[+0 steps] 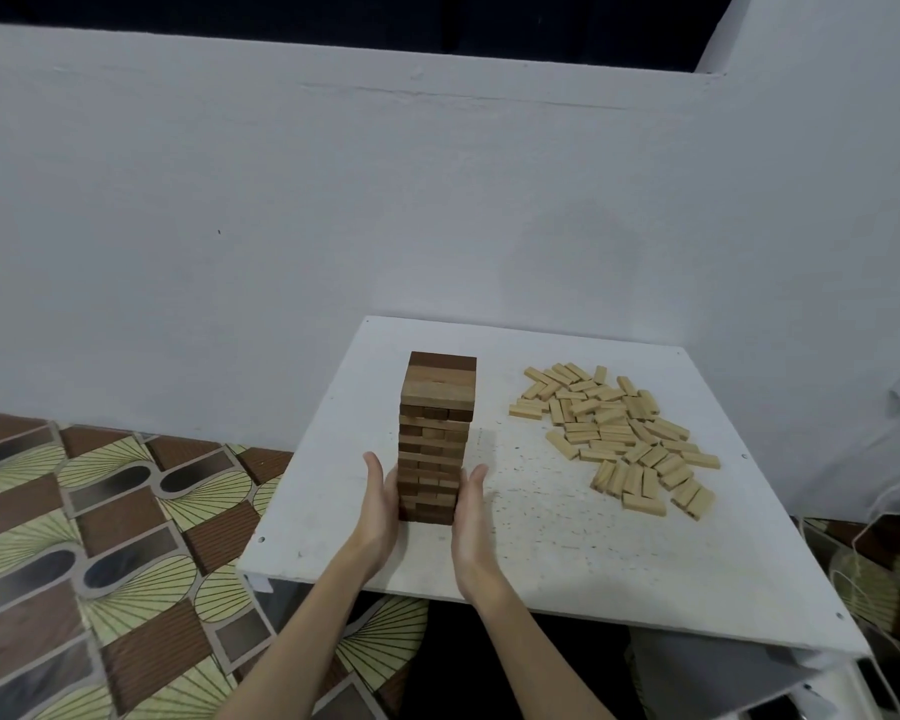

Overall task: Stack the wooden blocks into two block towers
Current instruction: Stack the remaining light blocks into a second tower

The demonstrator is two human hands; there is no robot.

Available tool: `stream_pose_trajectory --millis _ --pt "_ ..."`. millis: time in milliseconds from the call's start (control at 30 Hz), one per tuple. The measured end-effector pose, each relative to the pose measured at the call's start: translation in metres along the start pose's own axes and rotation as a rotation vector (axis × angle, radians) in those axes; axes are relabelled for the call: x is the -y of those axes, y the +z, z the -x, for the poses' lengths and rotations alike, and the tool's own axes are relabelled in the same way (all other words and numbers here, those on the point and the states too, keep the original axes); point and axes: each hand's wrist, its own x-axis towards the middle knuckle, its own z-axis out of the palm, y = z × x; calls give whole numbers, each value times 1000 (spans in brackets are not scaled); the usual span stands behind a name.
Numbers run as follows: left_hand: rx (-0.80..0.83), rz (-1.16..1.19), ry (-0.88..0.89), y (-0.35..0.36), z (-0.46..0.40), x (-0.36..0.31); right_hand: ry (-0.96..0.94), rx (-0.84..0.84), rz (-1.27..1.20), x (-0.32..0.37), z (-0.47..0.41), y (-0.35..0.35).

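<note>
A tall tower of dark and light brown wooden blocks point(437, 423) stands upright on the white board point(541, 553), left of its middle. My left hand point(378, 506) lies flat against the tower's lower left side with straight fingers. My right hand point(471, 517) lies flat against the lower right side in the same way. A loose pile of several pale wooden blocks point(619, 433) lies spread on the board to the right of the tower.
The board sits low against a white wall point(333, 226). A patterned brown and green floor covering point(100, 537) lies to the left. Thin cords point(863, 553) and pale cloth sit off the board's right edge.
</note>
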Motion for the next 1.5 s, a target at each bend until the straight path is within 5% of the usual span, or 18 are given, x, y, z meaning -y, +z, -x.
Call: stream_pose_trajectory --millis 367,667,833,1067,1500 --pt "-214 24 41 -26 -16 -8 -11 -46 39 17 -4 -12" --pt "-595 -334 210 -16 28 14 -36 -291 288 29 -26 -93" --pt "-395 -538 509 29 70 43 -77 -298 358 34 -10 -123" --pt "-26 -938 676 97 31 54 -231 -354 719 42 16 -180" --pt "120 -1237 619 178 -49 59 -376 -362 1265 35 7 -239"
